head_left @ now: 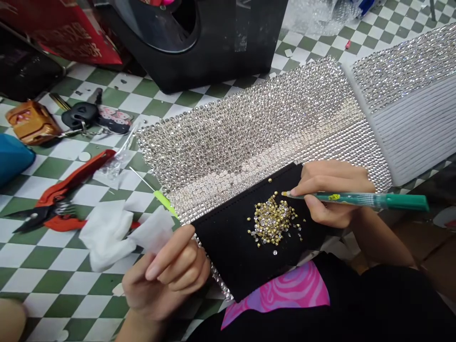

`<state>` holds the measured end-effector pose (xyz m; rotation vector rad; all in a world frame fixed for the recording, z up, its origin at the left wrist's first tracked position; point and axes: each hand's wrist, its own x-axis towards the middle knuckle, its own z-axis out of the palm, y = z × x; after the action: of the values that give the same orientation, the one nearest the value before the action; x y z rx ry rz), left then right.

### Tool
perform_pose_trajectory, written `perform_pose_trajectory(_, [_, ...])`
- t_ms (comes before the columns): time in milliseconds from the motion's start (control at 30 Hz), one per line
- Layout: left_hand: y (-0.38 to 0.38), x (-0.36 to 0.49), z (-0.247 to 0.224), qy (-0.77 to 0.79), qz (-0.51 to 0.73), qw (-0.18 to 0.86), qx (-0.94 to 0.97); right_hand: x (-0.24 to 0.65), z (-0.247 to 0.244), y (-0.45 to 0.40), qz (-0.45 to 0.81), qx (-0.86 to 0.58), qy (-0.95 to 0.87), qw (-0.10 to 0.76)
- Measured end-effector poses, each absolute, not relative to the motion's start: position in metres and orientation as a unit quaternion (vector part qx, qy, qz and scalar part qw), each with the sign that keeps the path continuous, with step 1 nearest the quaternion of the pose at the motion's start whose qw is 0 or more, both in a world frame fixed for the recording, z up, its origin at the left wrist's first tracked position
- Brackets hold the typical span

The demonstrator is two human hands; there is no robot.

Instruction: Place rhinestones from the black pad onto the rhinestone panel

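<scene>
My right hand [329, 192] grips a green pen-like picker [359, 199] whose tip touches the top of a heap of small gold-backed rhinestones [272, 221]. The heap lies on a black cloth pad [235, 251] resting over a large rhinestone-covered panel [249, 137]. My left hand [166, 280] has its fingers curled around the near left edge of the pad and panel, next to crumpled white tissue [107, 235].
On the green-and-white checkered surface lie red-handled pliers [60, 199], a lime-handled needle tool [160, 195], a small clear bag of stones [114, 166], car keys [89, 116] and an orange packet [32, 122]. A black box [199, 42] stands behind. A white ribbed piece [413, 123] adjoins the panel.
</scene>
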<state>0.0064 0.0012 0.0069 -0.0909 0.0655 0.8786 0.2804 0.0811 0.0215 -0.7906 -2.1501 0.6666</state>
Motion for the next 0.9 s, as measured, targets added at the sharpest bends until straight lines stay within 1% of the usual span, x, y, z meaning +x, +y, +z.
perform_pose_trajectory(133, [0.001,0.007,0.008,0.022,0.422,0.905,-0.047,0.282,0.019,0.081,0.249,-0.305,-0.842,0.367])
perform_pose_trajectory(300, [0.0,0.008,0.011,0.052,0.436,0.895,-0.072,0.283,0.017,0.081,0.249,-0.296,-0.843,0.374])
perform_pose_trajectory(667, [-0.005,0.005,0.009,0.056,0.448,0.888,-0.088,0.28,0.017,0.08,0.246,-0.302,-0.828,0.404])
perform_pose_trajectory(800, [-0.008,0.003,0.006,0.034,0.462,0.88,-0.105,0.278,0.018,0.08,0.23,-0.308,-0.832,0.401])
perform_pose_trajectory(900, [-0.011,-0.003,0.003,0.083,0.44,0.886,-0.119,0.277,0.018,0.08,0.224,-0.315,-0.832,0.399])
